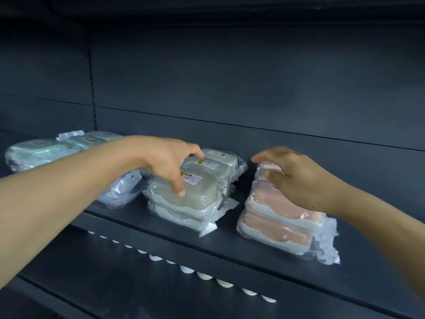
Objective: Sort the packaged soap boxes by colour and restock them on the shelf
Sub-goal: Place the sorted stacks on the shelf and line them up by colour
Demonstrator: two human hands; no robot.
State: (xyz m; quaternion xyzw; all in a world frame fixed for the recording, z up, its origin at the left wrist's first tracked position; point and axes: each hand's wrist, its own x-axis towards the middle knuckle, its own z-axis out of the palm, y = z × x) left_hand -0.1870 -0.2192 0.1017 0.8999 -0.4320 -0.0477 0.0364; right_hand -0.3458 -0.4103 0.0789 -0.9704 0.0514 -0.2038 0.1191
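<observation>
Plastic-wrapped soap boxes lie grouped by colour on a dark shelf (230,247). Pale green ones (46,150) lie at the far left, a bluish pack (119,192) beside them, grey-beige ones (202,199) in the middle, pink ones (276,217) stacked at the right. My left hand (170,162) reaches over the grey stack, thumb on the front box's top and fingers curved over the box behind it. My right hand (294,176) grips the top pink box (268,168), which stands tilted up at the back of the pink stack.
The shelf's back panel (230,88) is dark and bare above the boxes. Bare shelf lies between the grey and pink stacks and right of the pink stack. A row of white tags (202,276) runs along the shelf's front edge.
</observation>
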